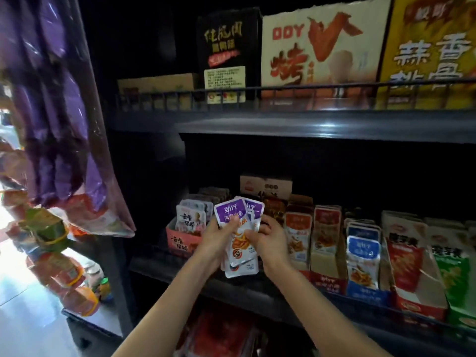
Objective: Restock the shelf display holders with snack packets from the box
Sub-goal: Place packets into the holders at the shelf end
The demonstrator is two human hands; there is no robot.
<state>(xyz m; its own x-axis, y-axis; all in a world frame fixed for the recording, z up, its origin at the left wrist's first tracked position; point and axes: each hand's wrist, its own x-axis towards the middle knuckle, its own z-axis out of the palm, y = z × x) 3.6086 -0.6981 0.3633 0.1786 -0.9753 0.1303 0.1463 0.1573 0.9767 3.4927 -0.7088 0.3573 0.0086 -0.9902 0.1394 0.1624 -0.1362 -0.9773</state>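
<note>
**Both hands hold a stack of purple-topped packets at the lower shelf**

The left hand (219, 239) grips a small stack of purple-topped snack packets (240, 264) from the left. Its thumb lies across the front packet just under the purple band, and its fingers are curled behind. The right hand (268, 237) pinches the stack's right edge with bent fingers. Both forearms come up from the bottom of the view and converge on the stack, wrists roughly level.

The packets stand upright on their long axis, purple bands up and printed faces toward the camera, with the tops leaning slightly left. They are loosely fanned, so a second purple corner shows behind and to the right of the front one.

The stack is held in front of the lower shelf (159, 269). It sits between a pink cardboard display holder (180, 240) of pale packets on the left and a row of red-topped packets (298, 228) on the right. Whether it touches the shelf cannot be told.

Further right stand blue-topped packets (363, 253) and green packets (453, 274). On the upper shelf (309, 124) are a black box (226, 52), a white box printed with a chicken wing (319, 47) and a yellow box (432, 47). Purple bags (56, 99) hang at the far left.
</note>
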